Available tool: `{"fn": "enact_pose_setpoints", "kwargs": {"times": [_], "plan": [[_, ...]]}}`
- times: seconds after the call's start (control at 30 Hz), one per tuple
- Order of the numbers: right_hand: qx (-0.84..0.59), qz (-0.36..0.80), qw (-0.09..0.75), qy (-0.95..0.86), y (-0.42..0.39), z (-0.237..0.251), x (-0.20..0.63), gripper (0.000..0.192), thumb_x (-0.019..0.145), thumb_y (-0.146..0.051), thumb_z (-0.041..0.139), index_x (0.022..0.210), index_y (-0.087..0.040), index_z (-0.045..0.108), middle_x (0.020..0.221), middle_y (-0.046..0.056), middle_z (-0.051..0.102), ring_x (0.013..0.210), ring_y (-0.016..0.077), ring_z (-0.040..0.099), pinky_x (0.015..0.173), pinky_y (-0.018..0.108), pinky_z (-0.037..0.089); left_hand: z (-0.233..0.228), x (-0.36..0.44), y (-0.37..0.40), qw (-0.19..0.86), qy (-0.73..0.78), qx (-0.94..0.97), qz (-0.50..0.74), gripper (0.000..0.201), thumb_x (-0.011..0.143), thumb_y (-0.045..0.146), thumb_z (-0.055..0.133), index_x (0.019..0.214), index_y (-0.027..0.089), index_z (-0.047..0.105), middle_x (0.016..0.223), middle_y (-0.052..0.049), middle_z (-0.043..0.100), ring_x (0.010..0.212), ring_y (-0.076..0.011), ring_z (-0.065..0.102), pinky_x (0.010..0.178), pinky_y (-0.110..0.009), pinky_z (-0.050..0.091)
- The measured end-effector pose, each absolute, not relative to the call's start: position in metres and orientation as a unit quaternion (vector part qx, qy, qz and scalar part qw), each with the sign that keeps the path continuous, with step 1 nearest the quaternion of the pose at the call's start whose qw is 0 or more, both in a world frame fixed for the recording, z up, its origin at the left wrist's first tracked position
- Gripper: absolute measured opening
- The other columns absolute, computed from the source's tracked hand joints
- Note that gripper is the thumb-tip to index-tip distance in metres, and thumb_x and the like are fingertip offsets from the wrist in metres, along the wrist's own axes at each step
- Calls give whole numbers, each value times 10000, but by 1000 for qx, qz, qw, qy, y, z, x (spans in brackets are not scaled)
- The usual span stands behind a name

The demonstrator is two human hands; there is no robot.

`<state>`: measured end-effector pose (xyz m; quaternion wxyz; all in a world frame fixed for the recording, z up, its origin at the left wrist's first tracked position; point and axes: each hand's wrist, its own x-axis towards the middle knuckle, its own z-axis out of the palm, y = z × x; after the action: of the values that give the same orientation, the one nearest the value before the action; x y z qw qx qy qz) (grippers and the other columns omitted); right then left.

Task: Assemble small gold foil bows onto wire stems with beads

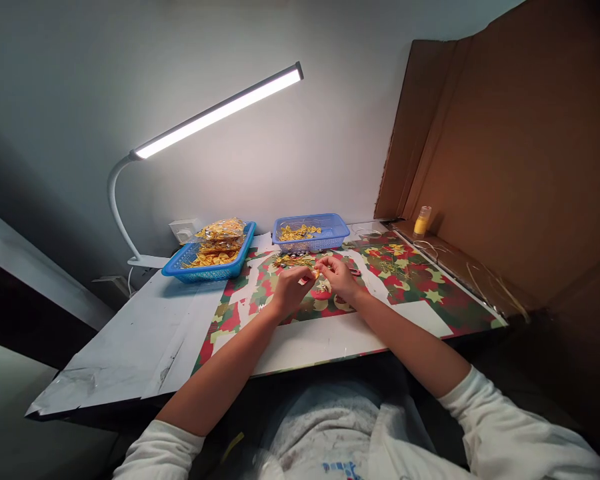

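Over the middle of the table, my left hand (294,288) is closed in a pinch, its fingertips meeting those of my right hand (338,276). Between them shows a small yellow-orange bow (316,274), mostly covered by the fingers. My right hand is pinched on it too. Just beyond the hands lies a bunch of gold-stemmed pieces (296,261) with dark shiny bits at its back edge. A pinkish-red tool handle (355,272) pokes out beside my right hand. Under both hands spreads a red, green and cream camouflage-patterned sheet (433,313).
A blue basket (207,272) at the left holds yellow bows and a filled plastic bag (223,230). Another blue basket (334,239) at the back holds loose yellow bows. Gold strands (395,261) lie right, near a small yellow bottle (422,221). A lamp (220,110) hangs above; cardboard (505,147) walls the right.
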<state>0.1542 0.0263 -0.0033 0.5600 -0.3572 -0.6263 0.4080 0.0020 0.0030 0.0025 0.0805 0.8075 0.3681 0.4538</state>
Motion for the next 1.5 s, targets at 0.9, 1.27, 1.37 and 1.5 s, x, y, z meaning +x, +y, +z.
{"fn": "enact_pose_setpoints", "kwargs": {"times": [0.9, 1.27, 1.37, 1.5], "plan": [[-351, 322, 512, -714, 22, 21, 189, 242, 691, -399, 724, 826, -228, 619, 552, -68, 349, 515, 102, 309, 496, 254, 267, -1, -4, 12, 514, 394, 600, 470, 290, 601, 431, 789, 683, 166, 706, 633, -33, 676, 533, -111, 584, 516, -232, 497], [-286, 199, 493, -797, 11, 12, 176, 159, 729, -178, 577, 799, -224, 711, 680, 8, 618, 627, 145, 508, 597, 284, 398, -3, -6, 14, 600, 384, 506, 487, 293, 564, 362, 824, 689, 142, 677, 697, -51, 693, 661, -149, 660, 692, -302, 559], [-279, 218, 495, -793, 9, 14, 176, 141, 713, -190, 575, 748, -229, 705, 653, 1, 603, 621, 144, 505, 586, 281, 394, -2, -5, 13, 605, 368, 502, 496, 323, 570, 397, 818, 695, 141, 665, 670, -36, 678, 646, -156, 653, 667, -303, 555], [-295, 272, 499, -768, 9, 17, 175, 102, 689, -219, 598, 740, -223, 686, 633, -5, 567, 612, 141, 473, 576, 281, 376, 1, -4, 9, 563, 359, 553, 498, 329, 552, 372, 835, 731, 151, 672, 678, -16, 677, 630, -141, 634, 659, -291, 542]]}}
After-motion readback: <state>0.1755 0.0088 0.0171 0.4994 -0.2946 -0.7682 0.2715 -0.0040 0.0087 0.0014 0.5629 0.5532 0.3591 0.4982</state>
